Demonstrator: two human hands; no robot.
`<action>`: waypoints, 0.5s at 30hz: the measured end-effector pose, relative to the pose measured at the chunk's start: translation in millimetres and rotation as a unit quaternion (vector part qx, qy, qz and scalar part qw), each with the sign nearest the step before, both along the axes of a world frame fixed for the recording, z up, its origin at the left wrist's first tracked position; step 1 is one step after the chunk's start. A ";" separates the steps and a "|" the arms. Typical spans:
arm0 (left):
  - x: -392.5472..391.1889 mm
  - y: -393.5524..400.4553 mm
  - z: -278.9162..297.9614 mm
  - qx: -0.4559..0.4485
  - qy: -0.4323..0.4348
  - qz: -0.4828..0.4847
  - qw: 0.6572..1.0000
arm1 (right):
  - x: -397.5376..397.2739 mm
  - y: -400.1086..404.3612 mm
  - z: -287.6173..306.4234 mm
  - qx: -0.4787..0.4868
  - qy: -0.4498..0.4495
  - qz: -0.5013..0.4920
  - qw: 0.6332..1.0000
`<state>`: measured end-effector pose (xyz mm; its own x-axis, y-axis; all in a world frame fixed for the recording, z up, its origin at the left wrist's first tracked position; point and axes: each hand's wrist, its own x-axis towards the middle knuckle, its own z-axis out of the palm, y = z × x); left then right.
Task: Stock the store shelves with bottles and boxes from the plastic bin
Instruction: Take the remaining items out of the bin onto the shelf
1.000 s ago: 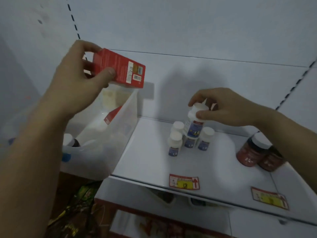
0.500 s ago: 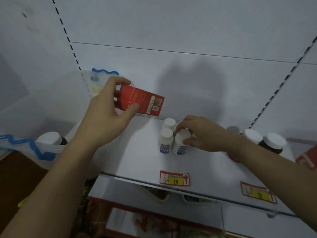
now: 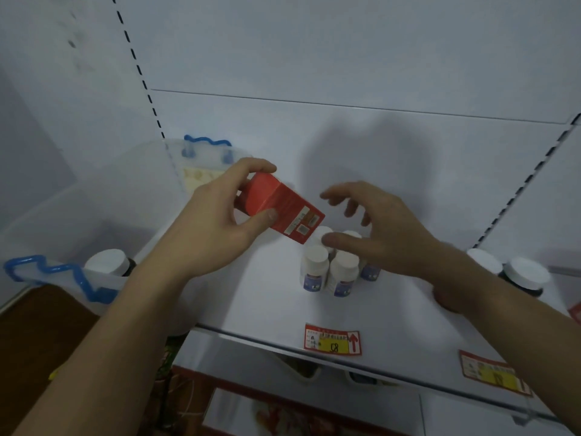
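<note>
just left of the white bottles point(image 3: 330, 265), the left hand point(image 3: 217, 221) grips a red box point(image 3: 279, 212); the right hand point(image 3: 386, 228) hovers spread and empty above them, jars point(image 3: 522, 275) to their right, bin point(image 3: 63, 215) far left.

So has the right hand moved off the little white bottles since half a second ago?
Yes. The right hand has let go and lifted; its fingers are spread open above the small white bottles, reaching toward the red box.

left hand point(image 3: 217, 221) gripping red box point(image 3: 279, 210), right hand point(image 3: 382, 229) spread above white bottles point(image 3: 330, 269)
</note>
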<state>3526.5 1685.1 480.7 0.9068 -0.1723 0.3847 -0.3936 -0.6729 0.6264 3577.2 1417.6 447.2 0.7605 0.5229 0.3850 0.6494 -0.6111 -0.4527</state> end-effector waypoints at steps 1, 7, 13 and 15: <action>-0.1 -1.9 2.9 -0.002 0.000 -0.016 1.000 | -2.0 7.6 9.9 0.018 0.006 0.008 1.000; 4.5 -30.1 14.2 -0.037 0.034 -0.128 0.991 | -20.8 6.4 35.2 0.119 0.090 0.034 0.988; 8.1 -94.5 -13.9 -0.143 0.069 -0.260 0.953 | -75.9 -71.8 19.5 0.332 0.158 -0.031 0.929; 4.4 -125.5 -28.6 -0.124 0.092 -0.302 0.941 | -99.4 -98.6 15.3 0.395 0.178 -0.054 0.900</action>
